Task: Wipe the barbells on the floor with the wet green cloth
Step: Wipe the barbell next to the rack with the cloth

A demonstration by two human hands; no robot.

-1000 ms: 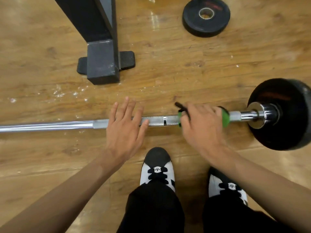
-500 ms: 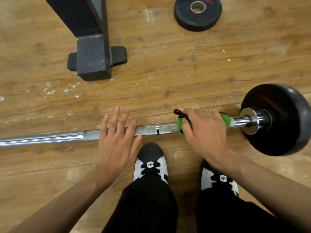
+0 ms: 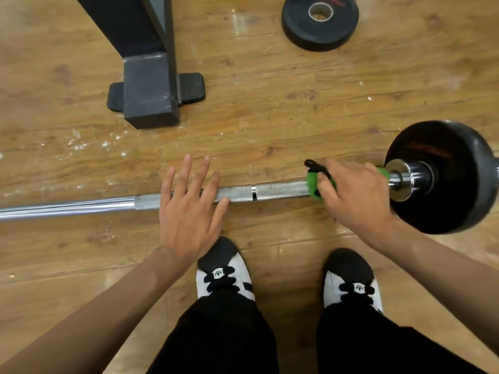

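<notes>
Fingers [image 3: 328, 191] of the right hand [image 3: 356, 198] clamp the green cloth [image 3: 312, 184] around the barbell [image 3: 275, 191] on the floor [image 3: 297, 117].
Further left, the left hand [image 3: 189, 214] lies flat on it, fingers spread; the cloth shows only at the right hand's edges, beside a black plate [image 3: 459, 184] cut off at right.

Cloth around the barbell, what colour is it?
The cloth is bright green, gripped by the right hand; the head view shows it.
</notes>
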